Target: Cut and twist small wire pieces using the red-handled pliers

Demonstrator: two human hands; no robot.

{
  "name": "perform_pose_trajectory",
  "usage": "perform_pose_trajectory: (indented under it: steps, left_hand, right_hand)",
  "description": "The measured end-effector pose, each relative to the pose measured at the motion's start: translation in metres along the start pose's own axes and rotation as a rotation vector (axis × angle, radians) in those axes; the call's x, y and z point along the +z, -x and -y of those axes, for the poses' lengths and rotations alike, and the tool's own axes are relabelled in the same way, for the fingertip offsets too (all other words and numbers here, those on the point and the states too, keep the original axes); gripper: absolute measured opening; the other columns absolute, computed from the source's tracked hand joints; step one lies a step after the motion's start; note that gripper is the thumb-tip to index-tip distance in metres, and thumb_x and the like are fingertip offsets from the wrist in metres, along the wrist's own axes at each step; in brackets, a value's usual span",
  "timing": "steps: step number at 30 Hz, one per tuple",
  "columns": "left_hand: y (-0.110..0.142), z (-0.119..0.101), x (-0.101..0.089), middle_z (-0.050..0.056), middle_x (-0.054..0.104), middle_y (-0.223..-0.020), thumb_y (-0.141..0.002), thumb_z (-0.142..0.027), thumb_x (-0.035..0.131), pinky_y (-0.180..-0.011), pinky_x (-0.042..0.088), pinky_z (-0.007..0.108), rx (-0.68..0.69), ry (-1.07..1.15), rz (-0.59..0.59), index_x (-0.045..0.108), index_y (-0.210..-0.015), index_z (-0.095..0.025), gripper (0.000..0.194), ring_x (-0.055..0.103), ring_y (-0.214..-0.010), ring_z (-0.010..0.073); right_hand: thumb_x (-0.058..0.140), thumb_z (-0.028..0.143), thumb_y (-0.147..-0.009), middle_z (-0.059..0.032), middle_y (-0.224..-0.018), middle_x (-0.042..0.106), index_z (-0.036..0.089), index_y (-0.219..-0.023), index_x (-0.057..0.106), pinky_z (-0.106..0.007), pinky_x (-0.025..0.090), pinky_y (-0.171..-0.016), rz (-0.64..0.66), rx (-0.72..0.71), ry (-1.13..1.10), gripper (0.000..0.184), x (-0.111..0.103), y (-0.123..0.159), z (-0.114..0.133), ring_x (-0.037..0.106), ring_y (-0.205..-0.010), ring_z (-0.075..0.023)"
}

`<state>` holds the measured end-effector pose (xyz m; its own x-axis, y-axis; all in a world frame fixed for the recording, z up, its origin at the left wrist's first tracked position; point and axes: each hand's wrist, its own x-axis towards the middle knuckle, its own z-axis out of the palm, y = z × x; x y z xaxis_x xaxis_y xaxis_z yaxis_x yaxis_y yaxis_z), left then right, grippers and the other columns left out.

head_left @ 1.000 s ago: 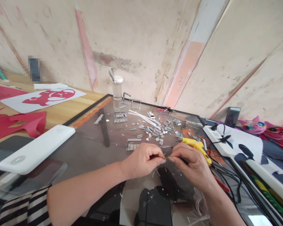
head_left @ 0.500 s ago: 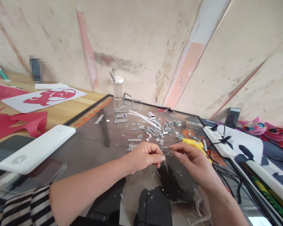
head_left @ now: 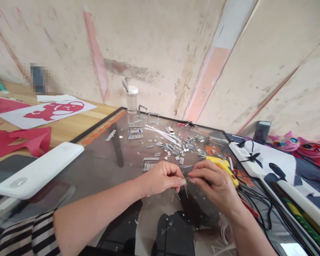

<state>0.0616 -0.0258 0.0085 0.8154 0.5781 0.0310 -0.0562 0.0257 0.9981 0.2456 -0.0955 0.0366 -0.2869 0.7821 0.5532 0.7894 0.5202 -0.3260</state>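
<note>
Low over the dark glassy table (head_left: 101, 177), my left hand (head_left: 166, 177) pinches several thin wires (head_left: 186, 191) between thumb and forefinger. Their ends stick out below and to the right of the fingertips, some bent or twisted. Close by on the right, my right hand (head_left: 210, 177) has thumb and fingertips closed together at the upper wire ends, a small gap from the left thumb. Beyond the hands lies a scattered heap of small grey pieces (head_left: 186, 145). Tiny grey bench-like models (head_left: 149, 165) stand just past my left hand.
A yellow hot glue gun (head_left: 221, 164) lies right of my right hand, beside a white power strip (head_left: 246, 160) with black cables. A lidded clear bottle (head_left: 132, 99) stands at the back. On the left are a long white device (head_left: 40, 169) and red cut paper (head_left: 37, 140).
My right hand's fingers have closed together and come slightly nearer the left thumb at the wire ends. My left hand keeps its pinch. The view has shifted a little.
</note>
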Motion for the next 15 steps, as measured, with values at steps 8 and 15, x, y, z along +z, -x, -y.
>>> perform_pose_trajectory:
  steps: [8, 15]
  left_hand:
    - [0.005, -0.009, 0.004, 0.001, 0.057, -0.062, -0.080, -0.026, 0.052, -0.060, 0.037, 0.021, 0.298, -0.500, -0.104, 0.059, -0.066, -0.016, 0.018, 0.051, -0.061, 0.0114]
    - [0.007, -0.006, 0.006, 0.005, 0.057, -0.066, -0.084, -0.021, 0.042, -0.067, 0.035, 0.027, 0.533, -0.885, -0.163, 0.061, -0.076, -0.018, 0.021, 0.049, -0.068, 0.0157]
  right_hand:
    - [0.055, 0.023, -0.080, 0.0000, -0.068, 0.056, 0.019, -0.068, 0.058, -0.023, 0.041, -0.059, 0.069, 0.215, -0.287, 0.014, 0.000, -0.002, 0.007, 0.052, -0.063, -0.0122]
    - [0.058, 0.038, -0.077, 0.0035, -0.057, 0.046, 0.016, -0.060, 0.053, -0.021, 0.035, -0.052, 0.117, 0.559, -0.687, 0.028, 0.011, -0.001, 0.002, 0.041, -0.054, -0.0091]
